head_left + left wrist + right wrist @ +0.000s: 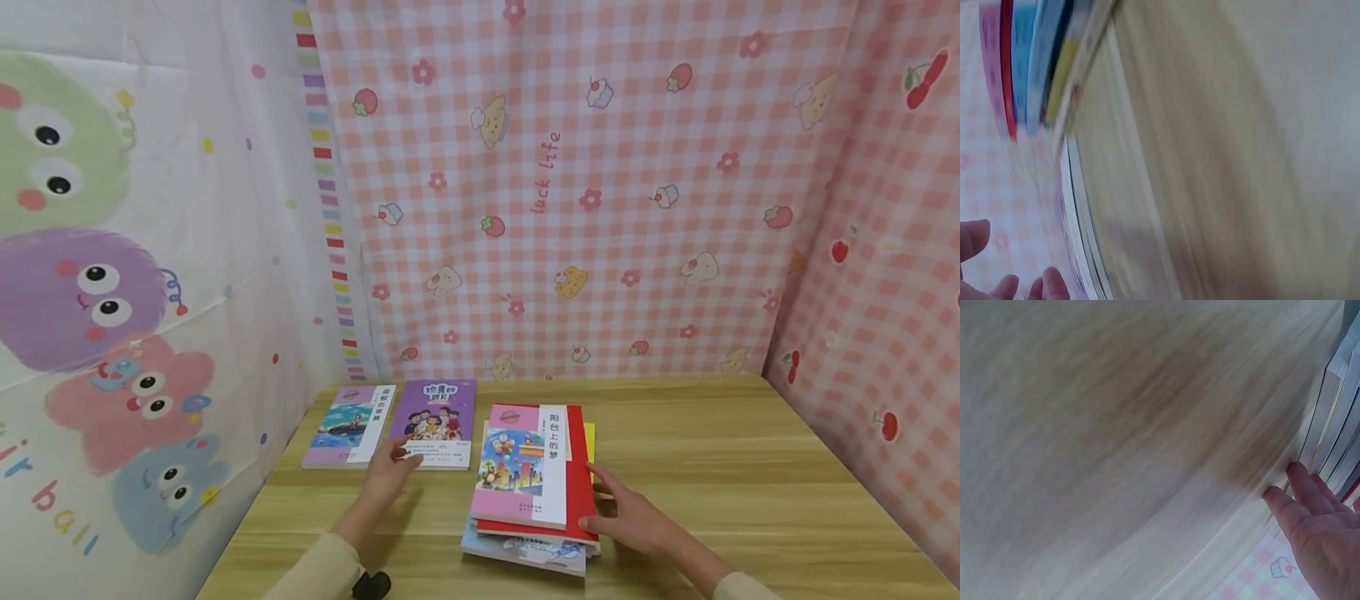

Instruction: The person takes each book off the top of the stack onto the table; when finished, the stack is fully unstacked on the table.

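- stack [517,492] of books sits on the worktop [720,458], between the two hands, with its layers not lined up.
- the pink book [517,467] is on top, with a city and balloons on its front.
- a red book [581,492] is right under it and sticks out on the right.
- a bit of yellow [590,437] pokes out at the far right side, and a pale blue book [525,552] shows at the near end.
- the right hand [633,515] is at the stack's right side; its fingers are nearly straight and spread, touching the books' edges, not wrapped round them.
- the left hand [392,467] is over the near end of the purple book [437,417]; its fingers are loosely bent and apart, holding nothing. i can't tell if they touch it.
- the sea book [348,427] lies flat just left of the purple one.
- a pink checked cloth [600,167] hangs behind.
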`<act>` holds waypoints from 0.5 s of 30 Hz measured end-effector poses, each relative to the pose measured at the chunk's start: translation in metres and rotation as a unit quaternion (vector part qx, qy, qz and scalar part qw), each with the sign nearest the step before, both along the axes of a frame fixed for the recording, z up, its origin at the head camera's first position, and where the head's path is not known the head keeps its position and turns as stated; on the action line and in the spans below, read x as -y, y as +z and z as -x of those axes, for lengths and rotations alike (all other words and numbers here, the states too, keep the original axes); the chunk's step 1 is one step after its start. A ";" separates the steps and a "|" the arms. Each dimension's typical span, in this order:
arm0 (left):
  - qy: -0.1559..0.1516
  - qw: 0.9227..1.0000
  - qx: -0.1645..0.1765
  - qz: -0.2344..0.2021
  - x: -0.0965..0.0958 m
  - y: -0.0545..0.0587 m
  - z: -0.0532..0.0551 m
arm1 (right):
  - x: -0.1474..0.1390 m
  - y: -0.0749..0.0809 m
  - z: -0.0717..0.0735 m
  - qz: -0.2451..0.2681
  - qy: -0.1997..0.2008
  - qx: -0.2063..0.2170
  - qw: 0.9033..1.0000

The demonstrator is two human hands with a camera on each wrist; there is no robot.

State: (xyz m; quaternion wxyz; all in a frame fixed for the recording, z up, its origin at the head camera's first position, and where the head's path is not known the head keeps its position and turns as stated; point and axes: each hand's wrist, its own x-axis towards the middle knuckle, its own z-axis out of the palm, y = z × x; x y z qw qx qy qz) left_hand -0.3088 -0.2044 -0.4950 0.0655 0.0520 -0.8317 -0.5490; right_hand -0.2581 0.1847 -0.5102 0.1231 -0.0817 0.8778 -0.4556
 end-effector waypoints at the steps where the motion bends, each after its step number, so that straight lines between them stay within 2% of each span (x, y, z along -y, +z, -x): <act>1: -0.013 1.000 0.000 -0.020 -0.005 0.000 -0.003 | 0.000 0.000 0.000 0.000 0.001 0.000 1.000; 4: -0.043 0.996 0.007 -0.074 -0.020 -0.001 -0.010 | 0.000 -0.001 0.000 0.000 0.003 -0.003 1.000; 8: -0.067 0.987 0.035 -0.141 -0.036 -0.003 -0.018 | 0.000 -0.001 0.000 0.002 0.008 -0.004 1.000; 11: -0.082 0.982 0.051 -0.160 -0.045 -0.004 -0.024 | 0.000 -0.001 0.000 0.001 0.010 -0.006 1.000; 15: -0.100 0.981 0.061 -0.157 -0.056 -0.007 -0.032 | 0.000 0.000 -0.001 0.002 0.011 -0.009 1.000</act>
